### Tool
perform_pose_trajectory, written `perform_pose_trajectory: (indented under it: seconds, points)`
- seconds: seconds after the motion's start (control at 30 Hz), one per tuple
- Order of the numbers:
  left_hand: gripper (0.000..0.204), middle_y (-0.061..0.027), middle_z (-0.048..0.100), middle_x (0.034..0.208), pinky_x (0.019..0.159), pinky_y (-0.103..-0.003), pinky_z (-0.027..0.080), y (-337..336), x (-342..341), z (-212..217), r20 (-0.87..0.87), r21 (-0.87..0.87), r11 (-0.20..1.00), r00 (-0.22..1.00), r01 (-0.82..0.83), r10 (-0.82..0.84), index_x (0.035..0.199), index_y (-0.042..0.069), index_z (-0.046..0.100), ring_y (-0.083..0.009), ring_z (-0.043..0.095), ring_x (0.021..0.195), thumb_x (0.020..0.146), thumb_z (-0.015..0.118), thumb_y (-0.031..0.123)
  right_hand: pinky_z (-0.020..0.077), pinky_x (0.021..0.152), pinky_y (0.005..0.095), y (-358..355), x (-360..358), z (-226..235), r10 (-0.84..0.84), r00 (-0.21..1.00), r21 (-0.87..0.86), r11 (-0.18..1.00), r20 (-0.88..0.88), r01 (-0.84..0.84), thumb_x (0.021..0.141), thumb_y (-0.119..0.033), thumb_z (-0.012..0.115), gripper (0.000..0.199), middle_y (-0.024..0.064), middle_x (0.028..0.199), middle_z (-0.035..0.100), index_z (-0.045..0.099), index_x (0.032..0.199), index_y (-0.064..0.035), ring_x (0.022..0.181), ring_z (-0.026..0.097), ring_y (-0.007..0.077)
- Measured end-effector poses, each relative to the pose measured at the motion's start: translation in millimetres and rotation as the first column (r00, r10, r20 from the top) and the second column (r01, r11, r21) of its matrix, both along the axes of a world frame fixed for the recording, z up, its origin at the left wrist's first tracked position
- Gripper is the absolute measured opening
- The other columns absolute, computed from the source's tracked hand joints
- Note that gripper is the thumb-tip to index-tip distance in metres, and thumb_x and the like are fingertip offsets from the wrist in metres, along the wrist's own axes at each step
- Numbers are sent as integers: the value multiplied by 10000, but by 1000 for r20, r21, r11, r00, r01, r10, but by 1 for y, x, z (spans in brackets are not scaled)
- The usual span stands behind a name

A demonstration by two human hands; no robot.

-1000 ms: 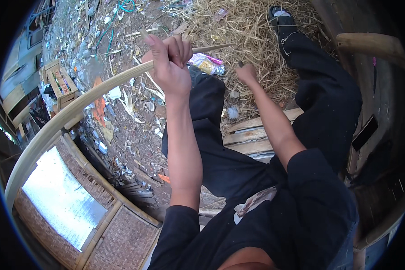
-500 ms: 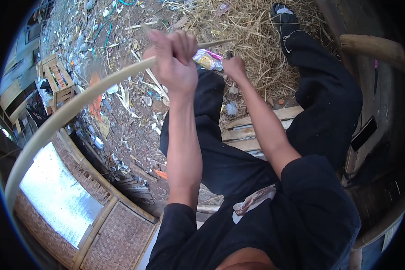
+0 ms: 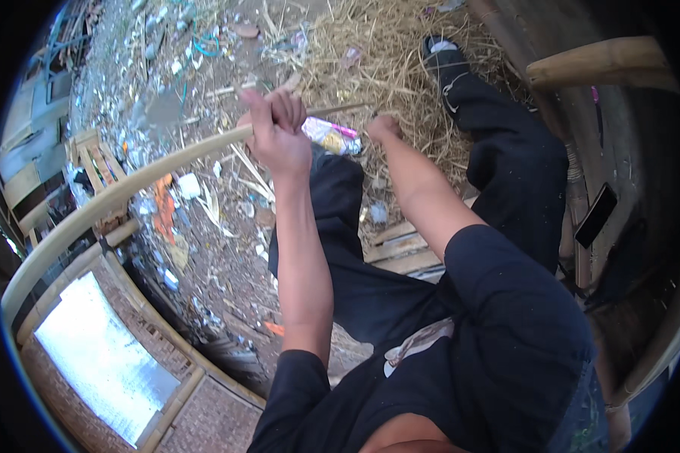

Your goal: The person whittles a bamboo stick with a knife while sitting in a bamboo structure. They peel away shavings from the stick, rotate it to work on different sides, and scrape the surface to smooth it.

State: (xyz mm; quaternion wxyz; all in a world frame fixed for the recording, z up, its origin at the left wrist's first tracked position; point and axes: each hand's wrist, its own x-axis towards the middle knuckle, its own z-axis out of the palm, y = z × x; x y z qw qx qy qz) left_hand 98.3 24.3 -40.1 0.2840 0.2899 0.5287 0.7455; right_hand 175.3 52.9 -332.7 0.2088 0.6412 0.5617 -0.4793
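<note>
A long, pale, curved strip that looks like bamboo runs from the far left edge up across the middle. My left hand is closed around it near its thin far end, thumb pointing up. That end reaches past my left fist, close to my right hand. The fingers of my right hand are curled into a grip; a small dark bit shows beside them, too little to name. Below the strip, by my left knee, lies a crumpled shiny wrapper.
Straw-like shavings cover the ground ahead. A wooden crate stands at the left, above a woven bamboo panel. Wooden slats lie between my legs. A thick pole and a dark phone are on the right.
The whole view has shifted a little. The strip's thin end and my left hand sit slightly lower in the picture, and my right hand is a bit lower. Both hands remain closed.
</note>
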Motion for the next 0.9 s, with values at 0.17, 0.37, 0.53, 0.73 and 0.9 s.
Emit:
perform_pose_trajectory:
  seconds: [0.17,0.37,0.53,0.73,0.9]
  points:
    - [598,21,186,463,417,-273,121,-6,5,2,-26,-74,995,998,-65,63,493,111,232,-91,142,406,988,303,439,469,911,420,-7,-4,20,-42,999,-52,998,-27,41,790,-243,588,391,170,1211,564,595,1123,-37,1098,574,305]
    - [601,15,177,458,411,-279,116,10,8,6,1,-83,993,997,-81,82,492,107,220,-92,132,400,986,316,436,449,929,418,3,-6,-12,-117,993,-66,991,13,118,775,-253,580,395,180,1215,563,615,1107,-42,1119,554,326]
    - [593,5,216,470,414,-262,142,1,4,4,-20,-70,996,998,-54,52,503,65,247,-88,199,401,998,330,382,445,938,395,-13,-14,-42,-33,999,-103,994,-6,32,773,-263,579,395,145,1196,589,630,1103,-50,1110,565,315]
    - [604,26,214,448,393,-264,129,-8,7,0,-116,-132,991,993,-17,2,491,73,259,-80,174,389,1003,299,391,407,979,433,-50,3,-79,-49,992,-179,981,117,70,816,-241,548,432,167,1301,500,567,1190,-26,1172,514,317]
    - [628,14,172,452,401,-273,117,-2,-2,13,-88,-162,984,994,-72,58,489,98,223,-95,140,393,981,261,487,392,991,451,-33,15,-76,-39,992,-143,988,119,56,812,-276,540,462,195,1298,494,561,1194,-18,1179,502,343]
